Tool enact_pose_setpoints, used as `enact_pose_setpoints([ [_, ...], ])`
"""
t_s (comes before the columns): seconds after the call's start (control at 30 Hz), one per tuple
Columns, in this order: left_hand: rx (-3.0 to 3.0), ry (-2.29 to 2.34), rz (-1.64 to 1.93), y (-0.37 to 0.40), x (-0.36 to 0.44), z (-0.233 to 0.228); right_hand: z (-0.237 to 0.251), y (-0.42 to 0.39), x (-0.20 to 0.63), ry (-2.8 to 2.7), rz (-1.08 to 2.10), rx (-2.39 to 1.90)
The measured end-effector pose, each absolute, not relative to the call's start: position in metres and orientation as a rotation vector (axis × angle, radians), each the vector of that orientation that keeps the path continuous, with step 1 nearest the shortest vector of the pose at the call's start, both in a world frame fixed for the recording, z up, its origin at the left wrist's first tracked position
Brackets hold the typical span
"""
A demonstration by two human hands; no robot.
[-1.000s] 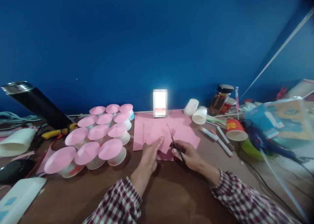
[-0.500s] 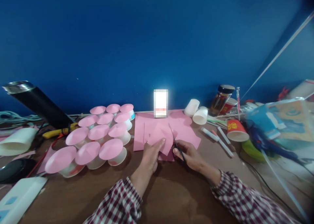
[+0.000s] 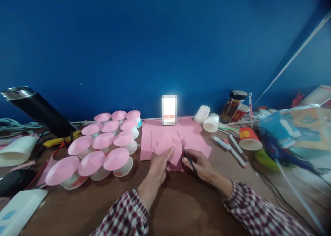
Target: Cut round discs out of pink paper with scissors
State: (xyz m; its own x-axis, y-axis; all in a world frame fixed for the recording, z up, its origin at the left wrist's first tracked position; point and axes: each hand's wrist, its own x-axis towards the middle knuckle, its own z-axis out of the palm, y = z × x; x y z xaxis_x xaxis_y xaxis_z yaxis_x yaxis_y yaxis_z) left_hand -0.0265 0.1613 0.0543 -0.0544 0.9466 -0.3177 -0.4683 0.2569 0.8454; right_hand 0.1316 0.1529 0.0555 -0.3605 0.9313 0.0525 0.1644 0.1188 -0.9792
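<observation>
My left hand (image 3: 159, 163) is closed on a piece of pink paper (image 3: 169, 147), thumb on top and the other fingers mostly hidden beneath. Dark-handled scissors (image 3: 186, 154) are in my right hand (image 3: 198, 164), their blades pointing away from me along the right edge of that piece. Larger pink sheets (image 3: 147, 143) lie flat on the table behind and under it. To the left stand several paper cups (image 3: 123, 167) in rows, each topped by a shallow pink paper cone (image 3: 117, 158).
White cups (image 3: 211, 123) and marker pens (image 3: 229, 146) lie to the right, near a red cup (image 3: 249, 138) and a dark-lidded jar (image 3: 234, 106). A black flask (image 3: 41, 108) leans at left above yellow-handled pliers (image 3: 60, 140). A blue wall (image 3: 165, 49) rises behind the table.
The view has shifted very slightly. Both hands stay nearly in place, still holding the pink paper and the scissors; no clear movement of the paper shows.
</observation>
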Motion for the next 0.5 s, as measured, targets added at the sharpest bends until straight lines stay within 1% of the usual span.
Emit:
enact_pose_setpoints([
  [0.5, 0.528, 1.108, 1.263, 0.1614, -0.0266, 0.0544, 0.0615, 0.153, 0.1313, -1.665, 1.304, -1.109],
])
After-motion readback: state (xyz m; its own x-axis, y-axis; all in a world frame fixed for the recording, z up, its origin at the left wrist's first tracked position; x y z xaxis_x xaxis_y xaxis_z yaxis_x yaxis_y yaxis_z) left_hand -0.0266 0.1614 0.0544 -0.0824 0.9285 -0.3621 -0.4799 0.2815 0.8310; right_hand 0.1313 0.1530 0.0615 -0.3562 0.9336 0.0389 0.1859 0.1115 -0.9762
